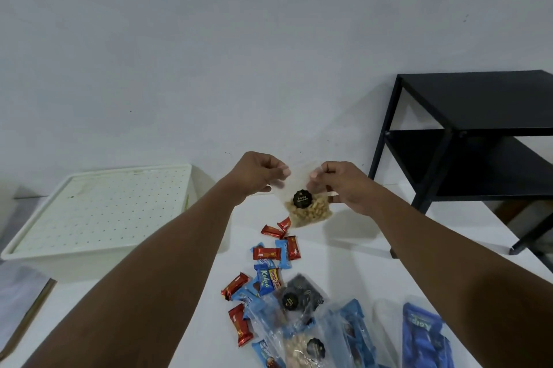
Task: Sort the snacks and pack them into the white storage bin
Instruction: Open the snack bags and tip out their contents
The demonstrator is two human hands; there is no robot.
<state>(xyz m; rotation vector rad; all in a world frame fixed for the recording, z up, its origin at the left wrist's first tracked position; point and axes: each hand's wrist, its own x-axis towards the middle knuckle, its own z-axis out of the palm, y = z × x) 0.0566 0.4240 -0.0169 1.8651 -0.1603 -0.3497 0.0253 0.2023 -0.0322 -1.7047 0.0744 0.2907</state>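
Note:
A clear bag of pale nuts (pixel 309 212) with a round black label hangs above the white table (pixel 353 257). My left hand (pixel 261 171) pinches its top left corner and my right hand (pixel 342 185) pinches its top right corner. Below it lie several small red wrapped bars (pixel 266 253) and blue wrapped snacks (pixel 264 279). Nearer me are more clear bags with black labels (pixel 302 295) and blue packets (pixel 423 334). The white storage bin (pixel 39 263) stands at the left with its perforated lid (pixel 98 209) closed on top.
A black two-shelf side table (pixel 475 140) stands at the right, past the table's far corner. A flat grey sheet with a wooden edge (pixel 21 304) lies at the lower left. A plain wall fills the background.

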